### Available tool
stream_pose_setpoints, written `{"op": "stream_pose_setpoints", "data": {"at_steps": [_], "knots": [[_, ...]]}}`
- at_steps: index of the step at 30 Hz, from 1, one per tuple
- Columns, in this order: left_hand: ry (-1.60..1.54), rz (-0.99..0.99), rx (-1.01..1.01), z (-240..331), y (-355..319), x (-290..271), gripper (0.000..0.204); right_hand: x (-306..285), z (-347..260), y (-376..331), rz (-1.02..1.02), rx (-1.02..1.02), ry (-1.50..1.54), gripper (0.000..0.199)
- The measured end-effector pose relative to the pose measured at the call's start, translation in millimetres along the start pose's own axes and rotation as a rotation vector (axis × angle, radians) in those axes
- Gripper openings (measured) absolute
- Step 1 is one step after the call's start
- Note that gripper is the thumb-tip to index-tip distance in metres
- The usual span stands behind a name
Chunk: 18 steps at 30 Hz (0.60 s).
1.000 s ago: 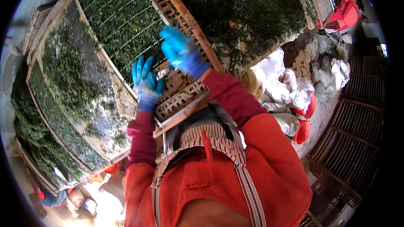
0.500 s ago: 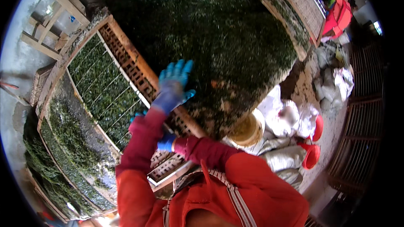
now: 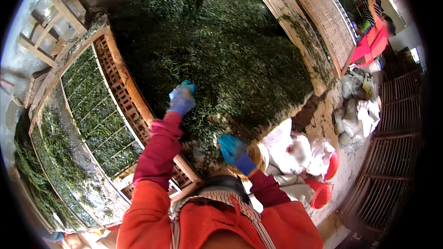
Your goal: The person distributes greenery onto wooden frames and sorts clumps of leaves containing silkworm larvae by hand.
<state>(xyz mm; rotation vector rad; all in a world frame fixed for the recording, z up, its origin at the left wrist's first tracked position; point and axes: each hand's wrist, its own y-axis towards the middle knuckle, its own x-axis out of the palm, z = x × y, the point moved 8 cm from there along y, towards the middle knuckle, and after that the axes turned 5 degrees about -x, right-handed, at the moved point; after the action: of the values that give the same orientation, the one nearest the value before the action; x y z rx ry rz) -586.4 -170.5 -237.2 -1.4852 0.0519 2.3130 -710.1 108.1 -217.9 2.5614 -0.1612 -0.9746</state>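
Note:
A big heap of dark green, wet-looking leafy strands (image 3: 240, 60) spreads in front of me. My left hand (image 3: 182, 99), in a blue glove, is down on the near left part of the heap, its fingers curled in among the strands. At the heap's near edge my right hand (image 3: 234, 151), also gloved in blue, has its fingers drawn together; what is in them, if anything, is hidden. Left of my left arm lies a white grid frame (image 3: 102, 79) whose cells are filled with the green strands. A woven slatted rack (image 3: 121, 71) with a wooden edge shows alongside it.
A pale bucket (image 3: 259, 157) stands beside my right hand. White sacks (image 3: 302, 152) and red buckets (image 3: 320, 192) sit farther right. Boards (image 3: 288, 30) and a woven panel (image 3: 323, 23) border the heap at the far right. Another person in red (image 3: 374, 41) is beyond them. Slatted racks (image 3: 383, 157) line the right side.
My right hand has come away from the rack and moved right to the heap's near edge. My left hand's spread fingers have curled into the strands. The view has shifted slightly.

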Motion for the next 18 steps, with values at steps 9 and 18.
{"op": "stream_pose_setpoints", "data": {"at_steps": [9, 18], "knots": [[-1.019, 0.237, 0.496, 38, -7, -183, 0.05, -49, 23, 75, 0.156, 0.175, 0.017, 0.037], [-1.378, 0.223, 0.279, 0, 11, -221, 0.035, -31, -23, 251, 0.364, -0.328, 0.136, 0.115]]}}
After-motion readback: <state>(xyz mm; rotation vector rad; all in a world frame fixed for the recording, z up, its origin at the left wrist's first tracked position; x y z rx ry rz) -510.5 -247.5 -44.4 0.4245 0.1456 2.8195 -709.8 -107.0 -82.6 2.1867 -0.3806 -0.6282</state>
